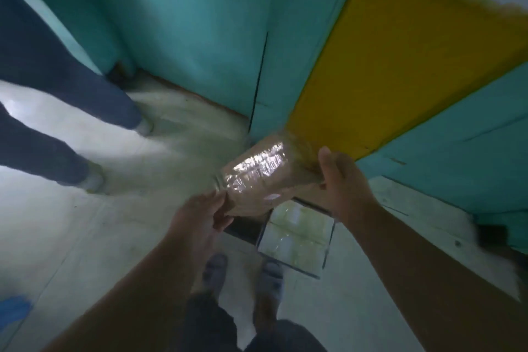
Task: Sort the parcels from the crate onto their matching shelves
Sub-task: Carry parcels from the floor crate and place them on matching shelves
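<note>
Pale concrete floor (148,157) spreads under us as our left hand (197,217) pinches the near end and our right hand (344,180) curls round the far side of a brown tape-wrapped parcel (263,177), held above a clear plastic crate (297,240), before teal and yellow panels (400,46).

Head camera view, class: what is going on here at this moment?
A person holds a tape-wrapped brown parcel in both hands, the left hand gripping its near end and the right hand its far side. It is off the floor, above a clear crate by their feet. Another person's legs stand to the left. No shelf shows clearly.
</note>
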The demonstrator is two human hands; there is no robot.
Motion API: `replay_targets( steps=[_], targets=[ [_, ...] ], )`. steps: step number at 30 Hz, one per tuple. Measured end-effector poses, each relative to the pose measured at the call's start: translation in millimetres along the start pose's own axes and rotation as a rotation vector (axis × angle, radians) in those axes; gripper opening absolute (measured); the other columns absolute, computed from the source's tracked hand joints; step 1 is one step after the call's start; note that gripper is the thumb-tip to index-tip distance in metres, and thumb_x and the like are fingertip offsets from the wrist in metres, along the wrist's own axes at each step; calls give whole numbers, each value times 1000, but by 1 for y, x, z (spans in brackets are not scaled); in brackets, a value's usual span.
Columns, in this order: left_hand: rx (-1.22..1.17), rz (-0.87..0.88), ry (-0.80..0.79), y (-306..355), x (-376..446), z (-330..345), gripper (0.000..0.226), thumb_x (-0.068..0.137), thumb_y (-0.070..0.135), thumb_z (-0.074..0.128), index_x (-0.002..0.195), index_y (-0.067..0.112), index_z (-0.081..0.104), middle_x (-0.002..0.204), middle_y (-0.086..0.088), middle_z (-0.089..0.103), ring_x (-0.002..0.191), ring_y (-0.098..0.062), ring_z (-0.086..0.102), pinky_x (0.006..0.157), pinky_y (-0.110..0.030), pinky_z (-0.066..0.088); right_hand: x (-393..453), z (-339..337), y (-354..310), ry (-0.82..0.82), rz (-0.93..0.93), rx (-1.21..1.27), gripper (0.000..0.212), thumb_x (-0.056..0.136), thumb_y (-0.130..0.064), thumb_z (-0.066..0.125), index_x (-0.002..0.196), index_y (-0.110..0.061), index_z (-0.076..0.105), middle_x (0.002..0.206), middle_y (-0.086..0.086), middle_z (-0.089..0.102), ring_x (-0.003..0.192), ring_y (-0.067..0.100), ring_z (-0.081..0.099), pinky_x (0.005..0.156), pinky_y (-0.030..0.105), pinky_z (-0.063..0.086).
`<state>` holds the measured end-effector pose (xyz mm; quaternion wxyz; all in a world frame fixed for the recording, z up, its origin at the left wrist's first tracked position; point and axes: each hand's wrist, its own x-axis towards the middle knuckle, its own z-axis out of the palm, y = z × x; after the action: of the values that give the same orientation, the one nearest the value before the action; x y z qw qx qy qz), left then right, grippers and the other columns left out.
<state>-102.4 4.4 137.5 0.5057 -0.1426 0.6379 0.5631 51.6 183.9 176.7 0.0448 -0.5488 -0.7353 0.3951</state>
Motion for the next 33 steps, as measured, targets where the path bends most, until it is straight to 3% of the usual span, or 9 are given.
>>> replay_targets(
  steps=[5, 9, 11, 14, 17, 20, 24, 28, 33],
  targets=[
    [246, 112, -338, 47, -69, 20, 55, 92, -12, 53, 136, 21, 57, 127, -9, 67, 117, -31, 63, 97, -47, 50, -67, -61, -25, 193, 38, 278, 42, 97, -58, 43, 86, -19, 54, 86, 3, 57, 79, 20, 60, 61, 33, 46],
    [268, 116, -542, 69, -98, 46, 39, 79, -5, 58, 78, 25, 82, 81, -1, 79, 79, -21, 74, 80, -42, 57, -112, -83, -15, 366, 157, 578, 24, 99, -43, 51, 90, -23, 60, 92, 5, 64, 82, 19, 62, 66, 36, 50],
    [270, 110, -618, 70, -107, 59, 37, 88, 4, 54, 67, 19, 81, 80, -5, 78, 73, -20, 74, 69, -37, 58, -135, -93, -4, 418, 180, 634, 11, 95, -34, 61, 94, -23, 63, 95, 1, 70, 83, 15, 67, 66, 34, 53],
    [347, 121, -627, 54, -110, 77, 10, 94, 4, 59, 93, 7, 68, 101, -18, 75, 79, -23, 75, 69, -36, 56, -172, -109, 17, 494, 179, 713, 15, 87, -24, 71, 101, -23, 65, 105, 0, 75, 94, 19, 73, 74, 40, 58],
    [442, 82, -734, 32, -128, 104, 31, 89, -5, 63, 116, 9, 64, 111, -12, 75, 101, -28, 73, 84, -42, 57, -216, -136, 34, 577, 150, 788, 18, 89, -8, 69, 102, -19, 64, 108, 5, 74, 94, 21, 72, 75, 37, 56],
    [557, 98, -884, 8, -163, 146, 45, 87, -7, 62, 126, 16, 63, 114, -6, 75, 110, -30, 69, 100, -51, 52, -264, -167, 57, 670, 151, 737, 28, 87, -9, 71, 103, -30, 62, 115, -1, 69, 93, 17, 70, 72, 34, 55],
    [700, 234, -1090, -41, -209, 215, 53, 90, -5, 60, 128, 31, 62, 120, 0, 73, 112, -25, 69, 104, -53, 47, -328, -204, 112, 855, 237, 699, 31, 90, -13, 71, 91, -39, 56, 112, -1, 68, 84, 14, 73, 71, 42, 59],
    [769, 255, -1268, -123, -267, 282, 61, 91, -6, 59, 127, 43, 57, 122, -5, 72, 115, -28, 66, 101, -50, 49, -394, -252, 181, 1032, 336, 686, 23, 88, -12, 72, 92, -28, 56, 111, 0, 68, 89, 20, 73, 73, 44, 62],
    [784, 186, -1319, -229, -334, 360, 38, 90, -1, 65, 121, 20, 56, 115, -13, 73, 99, -26, 72, 88, -45, 54, -471, -332, 258, 1076, 382, 525, 16, 91, -26, 70, 98, -34, 57, 106, -5, 67, 86, 17, 72, 58, 31, 59]
  ],
)
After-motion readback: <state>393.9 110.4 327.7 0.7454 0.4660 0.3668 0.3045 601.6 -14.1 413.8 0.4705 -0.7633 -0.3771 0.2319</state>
